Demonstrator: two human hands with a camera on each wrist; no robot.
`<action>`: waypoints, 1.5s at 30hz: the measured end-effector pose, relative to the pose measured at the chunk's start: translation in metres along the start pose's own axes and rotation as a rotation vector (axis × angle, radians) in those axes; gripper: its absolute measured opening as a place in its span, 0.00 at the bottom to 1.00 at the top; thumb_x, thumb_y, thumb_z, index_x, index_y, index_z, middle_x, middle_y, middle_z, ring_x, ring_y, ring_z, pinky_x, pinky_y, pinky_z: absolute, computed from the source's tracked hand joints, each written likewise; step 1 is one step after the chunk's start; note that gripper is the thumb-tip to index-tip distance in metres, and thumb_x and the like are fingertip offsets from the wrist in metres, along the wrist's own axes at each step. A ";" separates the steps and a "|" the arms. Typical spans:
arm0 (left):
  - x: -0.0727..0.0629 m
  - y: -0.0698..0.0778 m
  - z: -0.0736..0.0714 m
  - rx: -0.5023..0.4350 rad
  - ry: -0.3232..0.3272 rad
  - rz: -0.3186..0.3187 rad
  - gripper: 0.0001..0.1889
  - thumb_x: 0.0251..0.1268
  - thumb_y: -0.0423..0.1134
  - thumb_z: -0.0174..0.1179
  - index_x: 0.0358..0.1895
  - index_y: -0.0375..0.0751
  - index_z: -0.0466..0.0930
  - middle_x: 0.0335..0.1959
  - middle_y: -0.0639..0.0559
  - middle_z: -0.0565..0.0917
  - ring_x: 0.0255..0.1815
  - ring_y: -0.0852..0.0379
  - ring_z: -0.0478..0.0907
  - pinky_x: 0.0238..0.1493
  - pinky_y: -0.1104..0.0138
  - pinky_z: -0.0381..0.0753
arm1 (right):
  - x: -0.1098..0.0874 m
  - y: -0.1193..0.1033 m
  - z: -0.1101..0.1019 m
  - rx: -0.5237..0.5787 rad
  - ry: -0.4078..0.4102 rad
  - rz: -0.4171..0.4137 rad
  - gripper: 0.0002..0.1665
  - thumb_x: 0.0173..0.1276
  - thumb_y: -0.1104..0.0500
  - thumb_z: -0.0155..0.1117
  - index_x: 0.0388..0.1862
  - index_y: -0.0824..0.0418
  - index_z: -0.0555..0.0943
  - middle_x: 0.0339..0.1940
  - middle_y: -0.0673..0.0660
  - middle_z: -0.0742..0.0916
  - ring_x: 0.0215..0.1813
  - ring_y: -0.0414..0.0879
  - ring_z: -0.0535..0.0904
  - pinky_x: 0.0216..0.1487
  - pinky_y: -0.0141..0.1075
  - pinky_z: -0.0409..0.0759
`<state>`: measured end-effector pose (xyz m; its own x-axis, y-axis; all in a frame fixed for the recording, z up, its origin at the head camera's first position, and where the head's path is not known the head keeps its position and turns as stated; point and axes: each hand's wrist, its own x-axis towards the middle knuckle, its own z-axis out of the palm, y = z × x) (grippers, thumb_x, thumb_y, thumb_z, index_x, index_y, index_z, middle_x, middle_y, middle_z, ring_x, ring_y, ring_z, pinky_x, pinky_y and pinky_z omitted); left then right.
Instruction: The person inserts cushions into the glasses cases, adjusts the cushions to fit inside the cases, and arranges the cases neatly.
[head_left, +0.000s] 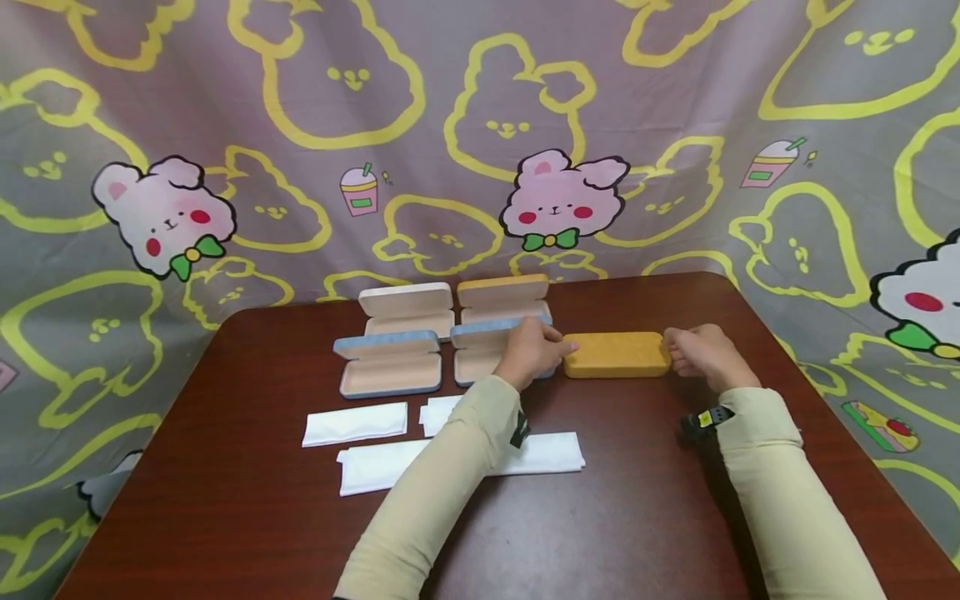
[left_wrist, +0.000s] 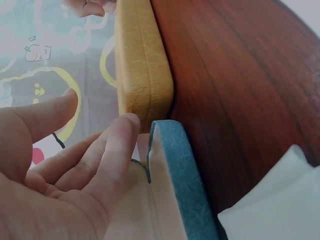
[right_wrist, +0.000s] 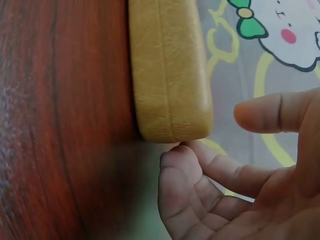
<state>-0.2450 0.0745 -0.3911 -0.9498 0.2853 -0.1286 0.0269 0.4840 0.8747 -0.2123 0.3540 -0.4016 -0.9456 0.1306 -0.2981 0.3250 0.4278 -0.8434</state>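
A closed yellow glasses case [head_left: 617, 355] lies on the table, right of the opened cases. At its left end is my left hand [head_left: 531, 352], an index fingertip right at the corner and the thumb held apart, as the left wrist view shows. Below those fingers lies the near blue case [left_wrist: 182, 185], lid raised. My right hand [head_left: 701, 357] is at the yellow case's right end; in the right wrist view its bent fingertips [right_wrist: 175, 160] meet the end of the case, thumb standing off to the side. Neither hand wraps round the case.
Left of the hands stand opened cases: a white one [head_left: 408, 312], a yellow-lidded one [head_left: 502, 292] and another blue one [head_left: 390, 367]. White folded cloths [head_left: 354, 423] lie in front of them, one partly under the left forearm. A patterned curtain [head_left: 450, 100] hangs behind the table [head_left: 600, 533].
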 end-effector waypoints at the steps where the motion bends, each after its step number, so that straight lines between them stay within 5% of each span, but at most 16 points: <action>1: 0.000 0.000 -0.001 -0.017 -0.003 0.000 0.16 0.65 0.40 0.70 0.50 0.30 0.86 0.42 0.43 0.87 0.33 0.54 0.85 0.34 0.66 0.82 | -0.002 -0.001 0.000 -0.018 0.007 -0.004 0.15 0.72 0.55 0.52 0.33 0.67 0.74 0.23 0.51 0.77 0.27 0.43 0.75 0.34 0.37 0.82; 5: -0.002 -0.002 -0.005 -0.057 -0.016 -0.008 0.14 0.66 0.39 0.69 0.47 0.31 0.87 0.38 0.45 0.86 0.34 0.52 0.85 0.33 0.66 0.82 | -0.010 -0.003 -0.002 -0.173 0.040 -0.042 0.21 0.74 0.50 0.53 0.36 0.69 0.77 0.26 0.54 0.80 0.31 0.46 0.78 0.33 0.37 0.81; 9: -0.007 -0.005 -0.012 -0.048 -0.047 -0.011 0.15 0.66 0.40 0.69 0.49 0.32 0.87 0.43 0.46 0.86 0.35 0.55 0.85 0.37 0.65 0.83 | -0.021 -0.005 -0.005 -0.340 0.078 -0.075 0.25 0.73 0.47 0.52 0.23 0.64 0.77 0.20 0.55 0.80 0.25 0.50 0.74 0.25 0.39 0.71; 13: -0.015 -0.005 -0.020 -0.058 -0.083 -0.003 0.16 0.67 0.40 0.68 0.52 0.32 0.86 0.50 0.44 0.85 0.40 0.51 0.86 0.41 0.63 0.84 | -0.030 -0.011 -0.004 -0.380 0.093 -0.108 0.27 0.72 0.46 0.53 0.16 0.60 0.75 0.16 0.54 0.77 0.20 0.50 0.69 0.20 0.40 0.66; 16: -0.019 -0.006 -0.027 -0.069 -0.100 0.008 0.16 0.67 0.39 0.68 0.52 0.32 0.86 0.51 0.44 0.84 0.42 0.49 0.86 0.42 0.61 0.85 | -0.036 -0.016 -0.001 -0.393 0.094 -0.134 0.26 0.73 0.46 0.53 0.21 0.62 0.78 0.18 0.54 0.79 0.23 0.50 0.71 0.22 0.40 0.68; 24: -0.029 -0.010 -0.043 -0.058 -0.114 0.043 0.12 0.66 0.38 0.69 0.48 0.34 0.88 0.44 0.49 0.86 0.35 0.58 0.84 0.42 0.60 0.85 | -0.047 -0.031 0.009 -0.336 0.027 -0.194 0.27 0.75 0.46 0.59 0.48 0.71 0.84 0.31 0.57 0.87 0.36 0.51 0.84 0.39 0.41 0.80; 38: -0.051 -0.017 -0.061 0.178 -0.135 0.169 0.18 0.64 0.41 0.70 0.53 0.34 0.86 0.42 0.48 0.88 0.40 0.59 0.83 0.41 0.64 0.82 | -0.066 -0.040 0.040 -0.185 -0.134 -0.233 0.17 0.75 0.56 0.59 0.44 0.72 0.81 0.29 0.58 0.83 0.34 0.51 0.81 0.37 0.39 0.83; 45: -0.066 -0.026 -0.065 0.163 -0.165 0.194 0.15 0.64 0.39 0.70 0.49 0.32 0.87 0.41 0.49 0.88 0.39 0.59 0.81 0.39 0.66 0.81 | -0.071 -0.034 0.055 -0.079 -0.201 -0.211 0.16 0.74 0.59 0.60 0.42 0.74 0.81 0.28 0.57 0.82 0.30 0.45 0.78 0.33 0.37 0.81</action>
<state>-0.2032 -0.0102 -0.3750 -0.8591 0.5090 -0.0525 0.2651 0.5305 0.8052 -0.1553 0.2809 -0.3764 -0.9672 -0.1446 -0.2087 0.1115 0.4964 -0.8609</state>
